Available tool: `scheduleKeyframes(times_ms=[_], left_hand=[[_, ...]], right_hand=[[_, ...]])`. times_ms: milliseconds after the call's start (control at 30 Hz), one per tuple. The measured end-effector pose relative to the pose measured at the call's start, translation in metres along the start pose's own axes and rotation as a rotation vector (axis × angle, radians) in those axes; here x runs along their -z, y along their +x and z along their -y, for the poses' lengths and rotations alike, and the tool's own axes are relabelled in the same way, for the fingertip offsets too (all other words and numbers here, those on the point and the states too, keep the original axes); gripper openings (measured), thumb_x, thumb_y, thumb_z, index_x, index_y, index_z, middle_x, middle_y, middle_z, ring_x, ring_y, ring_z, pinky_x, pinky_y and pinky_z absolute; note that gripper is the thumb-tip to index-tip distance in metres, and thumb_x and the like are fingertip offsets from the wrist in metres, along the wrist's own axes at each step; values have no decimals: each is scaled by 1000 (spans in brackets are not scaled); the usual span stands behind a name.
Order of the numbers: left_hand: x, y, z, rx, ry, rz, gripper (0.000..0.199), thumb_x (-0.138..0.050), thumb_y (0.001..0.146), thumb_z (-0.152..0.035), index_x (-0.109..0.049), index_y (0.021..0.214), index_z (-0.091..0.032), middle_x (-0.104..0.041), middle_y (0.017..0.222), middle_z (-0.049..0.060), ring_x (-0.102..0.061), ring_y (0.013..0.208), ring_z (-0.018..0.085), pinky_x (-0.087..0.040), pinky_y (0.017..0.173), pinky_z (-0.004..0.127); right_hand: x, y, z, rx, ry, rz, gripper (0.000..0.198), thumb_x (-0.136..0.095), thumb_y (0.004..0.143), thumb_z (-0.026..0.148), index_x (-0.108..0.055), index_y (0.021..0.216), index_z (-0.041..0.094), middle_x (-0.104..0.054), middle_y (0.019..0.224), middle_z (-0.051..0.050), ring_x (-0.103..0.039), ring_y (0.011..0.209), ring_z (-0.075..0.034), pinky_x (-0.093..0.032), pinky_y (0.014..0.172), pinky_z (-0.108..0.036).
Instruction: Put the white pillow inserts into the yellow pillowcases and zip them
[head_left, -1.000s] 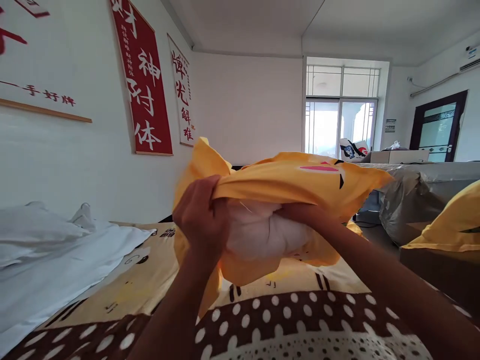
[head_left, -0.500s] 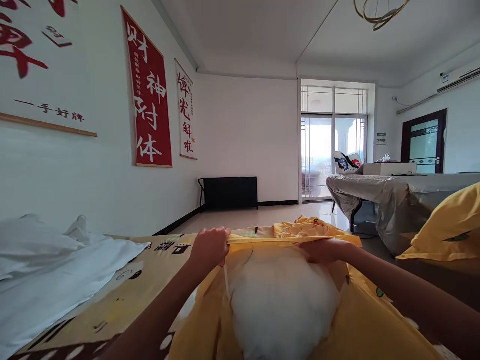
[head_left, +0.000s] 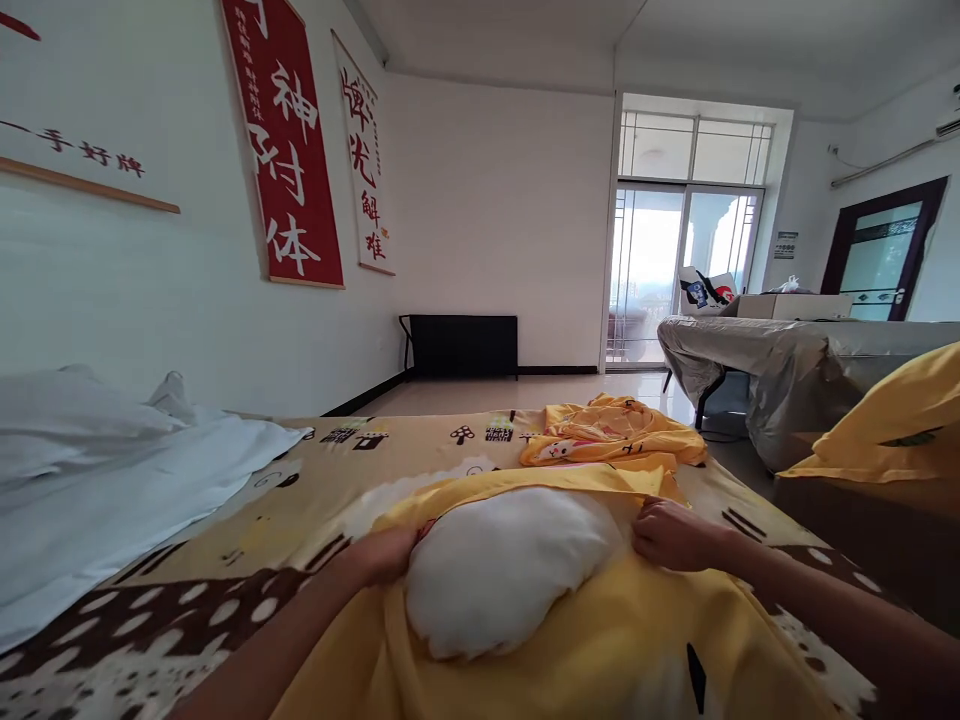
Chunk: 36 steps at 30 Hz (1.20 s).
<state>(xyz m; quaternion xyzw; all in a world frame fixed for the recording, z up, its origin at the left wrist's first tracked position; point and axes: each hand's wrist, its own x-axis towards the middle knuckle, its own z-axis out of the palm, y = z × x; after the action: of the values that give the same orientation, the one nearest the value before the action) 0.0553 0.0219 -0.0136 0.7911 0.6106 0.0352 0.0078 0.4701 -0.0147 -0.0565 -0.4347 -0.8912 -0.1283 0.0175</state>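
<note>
A yellow pillowcase lies spread toward me on the bed, its mouth facing away. Out of that mouth bulges a white pillow, the rest of it hidden inside the fabric. My left hand is closed on the pillowcase at the left side of the opening, beside the pillow; its fingertips are partly hidden. On the right side of the opening, my right hand pinches the pillowcase edge with curled fingers. Just beyond, a crumpled yellow cloth with a printed pattern rests on the bed.
A patterned beige and brown sheet covers the bed. White bedding is heaped at left. Another yellow fabric piece is at right. Behind it stands a plastic-covered table carrying a box and a bag.
Both hands have come down nearer the bed, bringing the pillowcase mouth with them. The opening's far edge has dropped, and more of the pillow's rounded end shows. The view has tilted down.
</note>
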Motion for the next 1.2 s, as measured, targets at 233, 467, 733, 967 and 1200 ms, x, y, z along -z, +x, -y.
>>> scheduleKeyframes(times_ms=[233, 467, 733, 967, 1200], left_hand=[[125, 19, 16, 228, 127, -246, 13, -51, 69, -19, -62, 75, -16, -64, 84, 11, -62, 82, 29, -44, 70, 36], [158, 8, 25, 142, 98, -196, 19, -43, 81, -16, -61, 85, -8, -57, 70, -1, -56, 69, 12, -40, 67, 22], [152, 32, 42, 246, 81, -4, 9, -50, 58, -13, -57, 63, -16, -58, 60, 4, -53, 47, 17, -38, 53, 28], [132, 29, 51, 262, -45, 168, 9, -51, 49, -19, -51, 58, -18, -56, 57, 6, -57, 50, 22, -39, 49, 30], [176, 35, 36, 259, -122, 131, 15, -48, 48, -15, -48, 63, -19, -53, 45, 5, -52, 40, 18, -32, 45, 26]], right_hand=[[142, 31, -56, -178, -132, -287, 62, -21, 97, 47, -63, 61, 17, -61, 61, -9, -55, 72, -20, -37, 70, -31], [96, 33, -14, 90, -117, -128, 63, -22, 98, 42, -67, 62, 17, -62, 56, -7, -54, 61, -17, -38, 77, -32], [138, 57, -25, -122, -162, -214, 69, -16, 97, 50, -65, 63, 16, -61, 61, -10, -55, 70, -20, -35, 69, -31], [89, 33, -6, -60, 202, -40, 69, -19, 93, 62, -56, 56, 17, -54, 56, -3, -42, 52, -12, -29, 55, -26], [153, 36, -21, -180, 162, -467, 65, -22, 93, 60, -42, 47, 19, -42, 47, 0, -35, 49, -11, -26, 53, -27]])
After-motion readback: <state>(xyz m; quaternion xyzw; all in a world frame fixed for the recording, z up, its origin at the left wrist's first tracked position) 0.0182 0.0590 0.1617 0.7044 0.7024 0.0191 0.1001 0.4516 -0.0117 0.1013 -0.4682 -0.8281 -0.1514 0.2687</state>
